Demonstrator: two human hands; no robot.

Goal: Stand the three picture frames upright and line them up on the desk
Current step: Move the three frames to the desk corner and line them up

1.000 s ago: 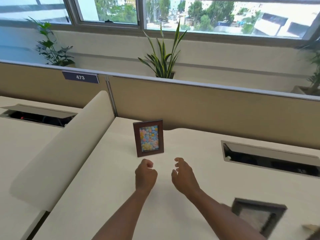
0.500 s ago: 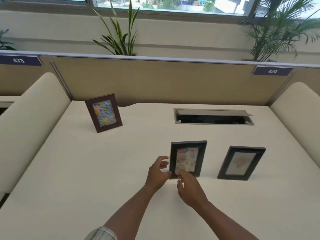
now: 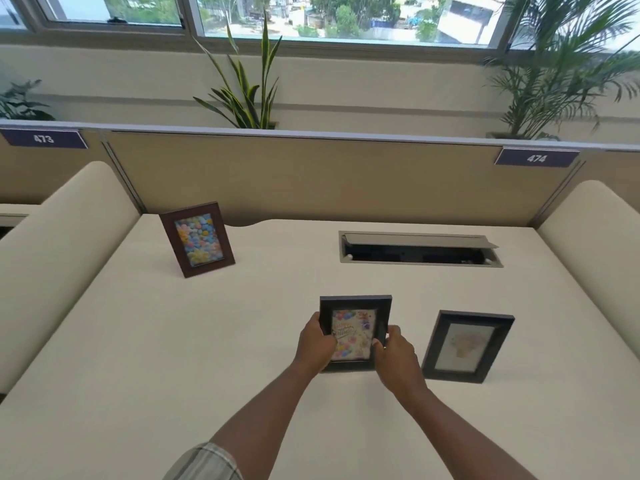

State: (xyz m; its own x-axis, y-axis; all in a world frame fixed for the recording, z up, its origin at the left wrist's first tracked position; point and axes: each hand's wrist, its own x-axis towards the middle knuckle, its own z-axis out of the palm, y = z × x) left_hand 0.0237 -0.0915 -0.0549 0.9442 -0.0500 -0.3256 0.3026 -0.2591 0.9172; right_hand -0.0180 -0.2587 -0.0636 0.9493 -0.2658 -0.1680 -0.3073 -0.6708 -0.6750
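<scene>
Bare desk (image 3: 145, 358) front-left w/ open reach, brown frame (image 3: 197, 239) upright back-left, open cable hatch (image 3: 420, 250) back-center, black frame (image 3: 467, 346) just right of hands, padded dividers both sides

A tan partition (image 3: 311, 174) runs behind an open cable hatch (image 3: 420, 250). Labels 473 (image 3: 44, 138) and 474 (image 3: 536, 158) hang on the partition; a snake plant (image 3: 247, 81) and palm (image 3: 554, 64) rise beyond it.
</scene>
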